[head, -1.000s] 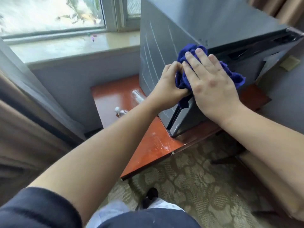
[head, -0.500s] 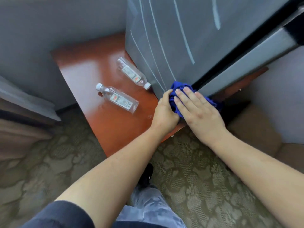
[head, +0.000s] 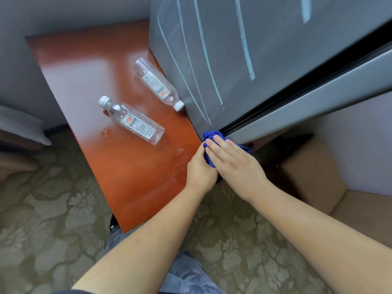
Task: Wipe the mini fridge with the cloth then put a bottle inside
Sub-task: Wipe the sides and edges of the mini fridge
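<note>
Glossy reddish-brown desk [head: 84, 81] sits center-left, grey wall [head: 63, 11] up top, floral olive carpet [head: 42, 219] below, tan cardboard box [head: 314, 172] at right.

left hand [head: 200, 169], right hand [head: 235, 164]: bare | forearms [head: 148, 236]: bare | trousers [head: 188, 271]: faded blue-grey denim, mottled | shoe [head: 112, 222]: black, a sliver showing

You've slid the cloth [head: 212, 136] down the fridge [head: 233, 60] side to its bottom corner by the desk [head: 84, 81] edge, your left hand [head: 201, 169] and right hand [head: 235, 164] moving with it.
</note>
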